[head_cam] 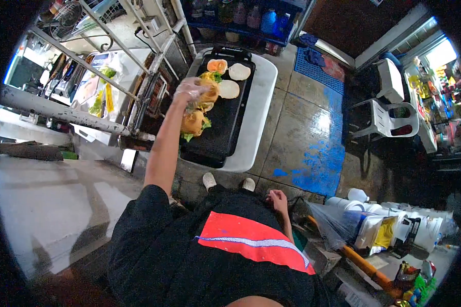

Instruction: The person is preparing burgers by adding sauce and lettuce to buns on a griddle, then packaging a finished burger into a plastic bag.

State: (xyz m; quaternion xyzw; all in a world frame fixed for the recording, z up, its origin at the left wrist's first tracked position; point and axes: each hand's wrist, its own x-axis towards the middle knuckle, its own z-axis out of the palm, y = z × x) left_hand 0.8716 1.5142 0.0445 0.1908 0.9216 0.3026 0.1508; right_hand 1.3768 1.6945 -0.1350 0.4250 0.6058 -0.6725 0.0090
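My left hand [192, 90], in a clear plastic glove, grips the side of a hamburger [210, 91] on a black electric griddle [222, 126]. Nearer to me lies another hamburger [193, 123] with lettuce sticking out. Beyond my left hand are a bun half with lettuce and yellow filling [211, 76] and a bun half with an orange-pink spread [217, 66]. Two pale bun halves, a far one [239, 71] and a near one [229, 89], lie on the right, cut faces up. My right hand [278, 199] hangs near my waist, fingers loosely bent, holding nothing visible.
The griddle stands on a white table [261, 115]. At left, behind a white metal railing [96, 73], lettuce [96, 103] lies on a white surface. A white plastic chair [384, 119] stands at right. White buckets [372, 209] and an orange pole [363, 263] are at lower right.
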